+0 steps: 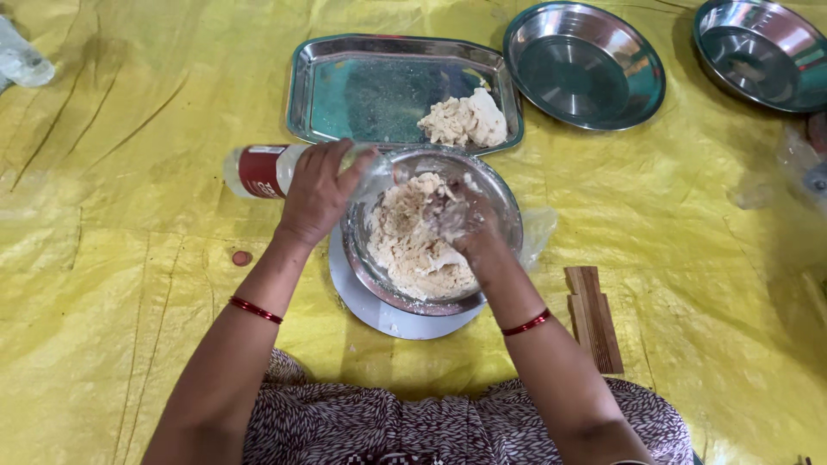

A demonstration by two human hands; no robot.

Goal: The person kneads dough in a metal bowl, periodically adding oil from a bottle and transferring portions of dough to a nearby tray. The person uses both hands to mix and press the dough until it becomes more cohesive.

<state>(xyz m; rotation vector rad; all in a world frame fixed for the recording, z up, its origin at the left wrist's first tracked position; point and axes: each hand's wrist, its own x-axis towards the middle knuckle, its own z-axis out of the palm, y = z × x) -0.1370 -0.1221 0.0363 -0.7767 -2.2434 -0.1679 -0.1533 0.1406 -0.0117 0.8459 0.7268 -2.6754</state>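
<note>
Gripping bottle [284, 168], left hand [317, 194]; right hand [461, 226] clenched in dough [409, 245].

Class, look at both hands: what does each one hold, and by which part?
Left hand grips the tipped bottle around its body. Right hand grasps dough inside the bowl.

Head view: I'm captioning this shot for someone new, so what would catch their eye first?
The steel bowl of crumbly dough at the centre, with the right hand buried in it. Beside it, the left hand tips a plastic bottle toward the bowl's rim. Behind, a rectangular steel tray holds a second dough lump, all on a yellow sheet.
</note>
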